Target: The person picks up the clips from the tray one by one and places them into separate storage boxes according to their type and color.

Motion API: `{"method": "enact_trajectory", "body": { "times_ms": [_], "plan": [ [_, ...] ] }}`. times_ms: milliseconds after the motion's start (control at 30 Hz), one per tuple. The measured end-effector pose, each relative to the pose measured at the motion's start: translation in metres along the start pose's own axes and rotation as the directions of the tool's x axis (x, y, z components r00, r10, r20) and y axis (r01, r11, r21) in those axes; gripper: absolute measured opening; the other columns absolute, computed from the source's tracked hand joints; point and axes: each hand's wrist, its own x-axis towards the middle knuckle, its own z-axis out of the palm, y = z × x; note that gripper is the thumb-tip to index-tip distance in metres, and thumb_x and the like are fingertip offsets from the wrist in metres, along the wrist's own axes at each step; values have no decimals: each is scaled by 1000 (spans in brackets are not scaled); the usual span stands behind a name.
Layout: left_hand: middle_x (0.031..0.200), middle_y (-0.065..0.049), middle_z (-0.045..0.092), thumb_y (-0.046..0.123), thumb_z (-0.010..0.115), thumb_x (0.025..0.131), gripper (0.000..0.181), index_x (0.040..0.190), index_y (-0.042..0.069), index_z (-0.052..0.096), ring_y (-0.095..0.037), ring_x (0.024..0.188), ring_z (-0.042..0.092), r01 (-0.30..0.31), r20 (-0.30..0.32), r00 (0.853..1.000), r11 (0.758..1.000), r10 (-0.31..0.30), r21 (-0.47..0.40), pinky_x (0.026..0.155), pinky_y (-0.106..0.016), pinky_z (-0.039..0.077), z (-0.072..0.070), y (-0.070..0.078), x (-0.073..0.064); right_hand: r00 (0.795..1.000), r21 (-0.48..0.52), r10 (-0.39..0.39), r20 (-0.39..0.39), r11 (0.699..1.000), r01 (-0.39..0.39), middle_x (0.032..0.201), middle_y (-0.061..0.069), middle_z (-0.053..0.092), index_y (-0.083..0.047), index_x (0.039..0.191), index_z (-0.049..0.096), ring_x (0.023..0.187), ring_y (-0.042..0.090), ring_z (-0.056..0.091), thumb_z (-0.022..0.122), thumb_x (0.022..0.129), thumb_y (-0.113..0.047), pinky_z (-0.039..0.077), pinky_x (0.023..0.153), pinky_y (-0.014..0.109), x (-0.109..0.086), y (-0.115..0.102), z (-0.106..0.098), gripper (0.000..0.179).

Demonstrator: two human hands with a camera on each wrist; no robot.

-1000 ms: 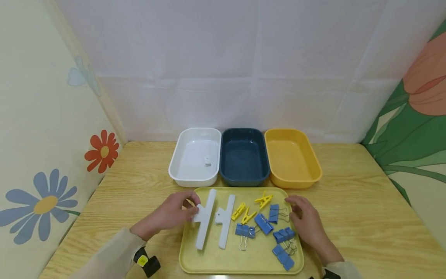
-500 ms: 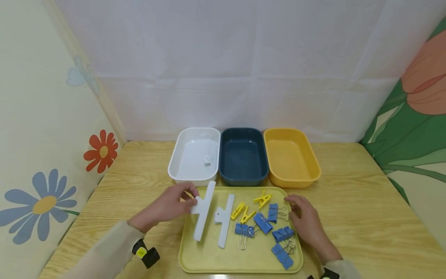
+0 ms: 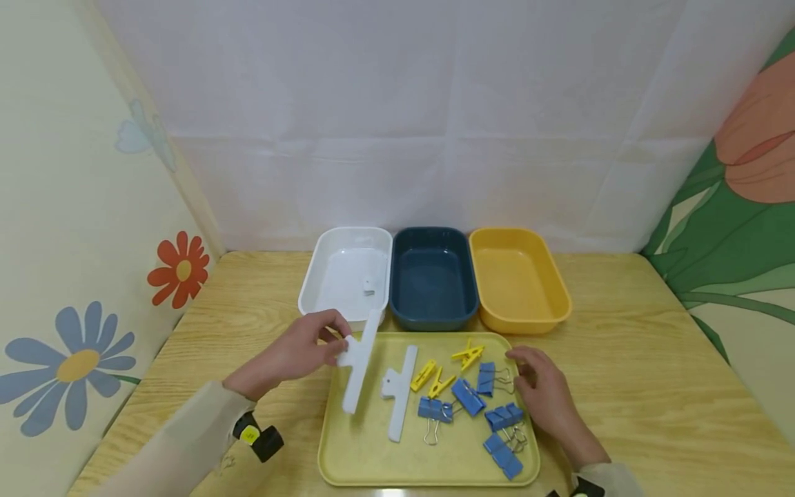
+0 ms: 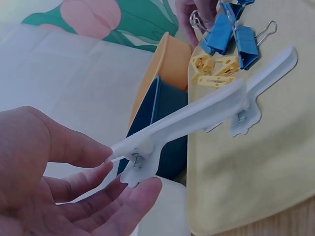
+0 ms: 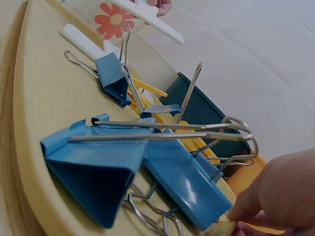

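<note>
My left hand [image 3: 313, 345] pinches a long white clip [image 3: 360, 369] by the short handle at the middle of its bar, thumb on one side and fingers on the other. The clip hangs tilted above the left part of the yellow tray [image 3: 373, 473], its far end overlapping the white bin's near rim in the head view. A second long white clip [image 3: 402, 397] lies on the tray to its right. My right hand [image 3: 548, 397] holds the tray's right rim, thumb and fingertips at the edge [image 5: 221, 228], beside several blue binder clips [image 3: 504, 455].
Several yellow clothespins [image 3: 425, 376] lie mid-tray near the blue clips. Behind the tray stand a white bin [image 3: 335, 276] with a small white clip [image 3: 369, 286] inside, a dark blue bin [image 3: 433, 276] and an orange-yellow bin [image 3: 520, 276]. A white cloth [image 3: 404, 124] hangs behind them.
My left hand has raised the long white clip from over the tray and carried it away from me, toward the white bin. My right hand has stayed at the tray's edge.
</note>
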Motion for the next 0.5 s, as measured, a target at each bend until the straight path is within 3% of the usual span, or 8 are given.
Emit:
{"method": "enact_trajectory", "body": {
  "times_ms": [500],
  "plan": [
    [103,-12,62,8,56,93,10,102,4,58,-19,87,61,-12,-15,1000,1000,12,-10,70,-34,57,-13,3,12,1000,1,1,4,1000,-1,125,17,59,-1,115,64,93,24,61,59,79,16,53,78,30,0,-1,0,40]
  ]
}}
